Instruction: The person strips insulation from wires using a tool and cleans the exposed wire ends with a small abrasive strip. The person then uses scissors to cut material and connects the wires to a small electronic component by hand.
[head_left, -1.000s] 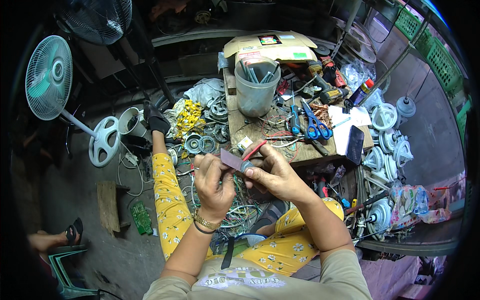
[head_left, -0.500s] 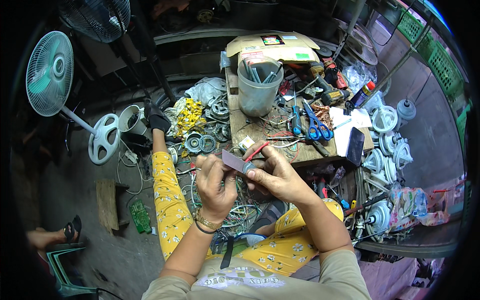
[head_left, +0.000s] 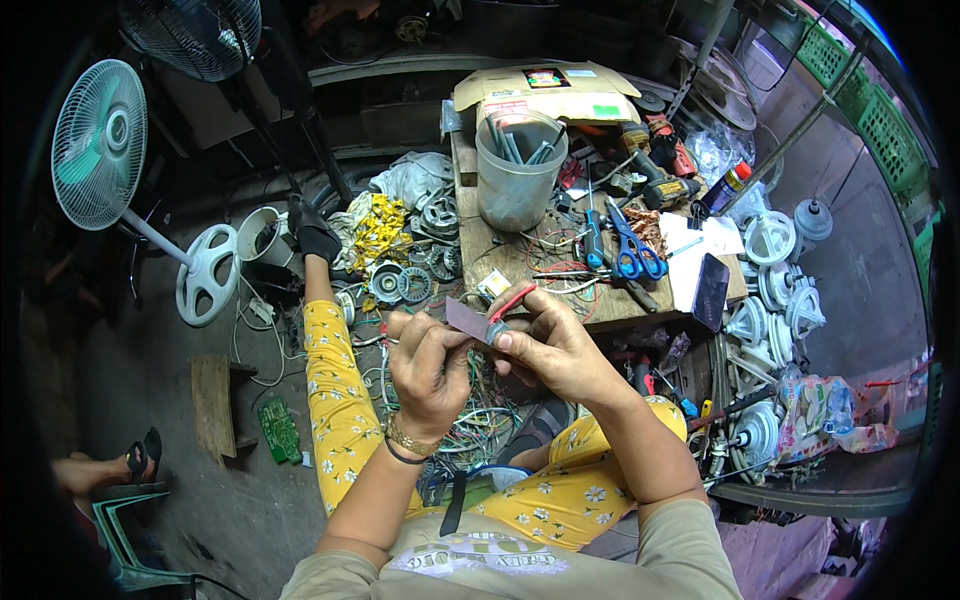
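My left hand (head_left: 430, 362), a watch on its wrist, has its fingers curled and pinched at the lower edge of a flat purplish-grey strip (head_left: 467, 320) that looks like sandpaper. My right hand (head_left: 555, 345) pinches a small grey part (head_left: 495, 334) between thumb and fingers. A bent red piece (head_left: 512, 300), perhaps a thick wire or sleeve, rises from that part along the index finger. The strip's right end meets the grey part; the contact is partly hidden by my fingers. Both hands are held together above tangled wires (head_left: 480, 425) on the floor.
A wooden bench (head_left: 480, 255) ahead bears a plastic bucket (head_left: 518, 185), blue scissors (head_left: 635, 250), a screwdriver (head_left: 593, 240), a drill (head_left: 665, 190) and a phone (head_left: 711, 292). White fan parts (head_left: 775, 290) stack at right. A standing fan (head_left: 100, 145) and a green circuit board (head_left: 279, 428) are at left.
Both hands stay in nearly the same place. The strip and the red piece have shifted and tilted very slightly between my fingers.
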